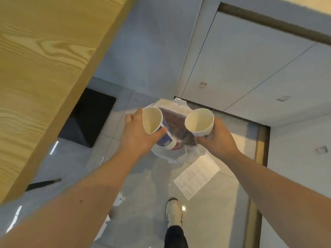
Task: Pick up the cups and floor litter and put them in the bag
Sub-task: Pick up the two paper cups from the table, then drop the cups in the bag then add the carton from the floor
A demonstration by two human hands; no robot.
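Note:
My left hand (138, 133) grips a tall paper cup (152, 120) with a blue printed side, its cream inside facing me. In my right hand (217, 138) is a shorter white paper cup (198, 121), also empty. Both cups hang directly above a white plastic bag (176, 154) that stands open on the floor with something dark inside. A printed sheet of paper (197, 177) lies on the tiles just right of the bag. Two small white pieces of litter (119, 199) lie on the floor near my left forearm.
A wooden tabletop (41, 68) fills the left side. A black square base (87, 119) sits on the floor under it, and a thin dark strip (43, 183) lies nearby. Grey wall panels and a door (241, 59) close the far side. My shoe (173, 212) stands below the bag.

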